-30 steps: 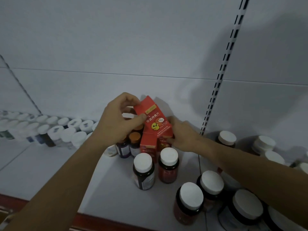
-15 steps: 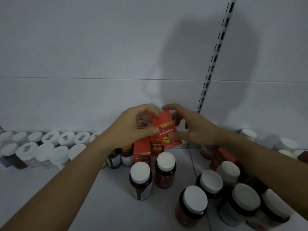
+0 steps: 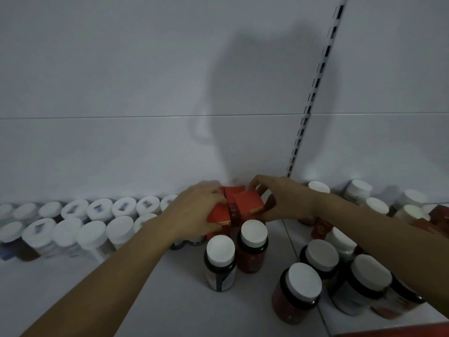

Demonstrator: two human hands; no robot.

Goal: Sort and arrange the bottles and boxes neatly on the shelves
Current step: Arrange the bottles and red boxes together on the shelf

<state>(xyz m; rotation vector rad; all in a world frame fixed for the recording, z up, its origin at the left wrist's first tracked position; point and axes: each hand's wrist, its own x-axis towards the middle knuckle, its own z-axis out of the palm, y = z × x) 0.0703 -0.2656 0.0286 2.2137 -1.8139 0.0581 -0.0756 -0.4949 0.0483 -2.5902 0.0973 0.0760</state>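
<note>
– Red boxes, where are they in the head view?
– Three of them stand close together at the back of the white shelf (image 3: 145, 300), against the pale back panel (image 3: 121, 81): the left red box (image 3: 218, 216), the middle red box (image 3: 233, 198) and the right red box (image 3: 247, 203).
– And the hands?
– The left hand (image 3: 194, 215) lies over the left red box with its fingers curled round the far side, gripping it. The right hand (image 3: 284, 200) holds the right red box, fingers hooked over the back edge and the thumb low at the front.
– Are the boxes touching?
– They look pressed side to side. Their lower parts are hidden behind two bottles.
– Which bottles?
– A dark bottle (image 3: 220, 263) and a reddish bottle (image 3: 252, 249), both upright with white caps, just in front of the boxes.
– Anything to the left?
– Two rows of white-capped bottles (image 3: 73, 227) run along the back, somewhat blurred.
– To the right?
– A looser cluster of capped bottles (image 3: 301, 290) stands under the right forearm, and more sit at the back. A slotted metal strip (image 3: 313, 93) rises up the panel above the right hand.
</note>
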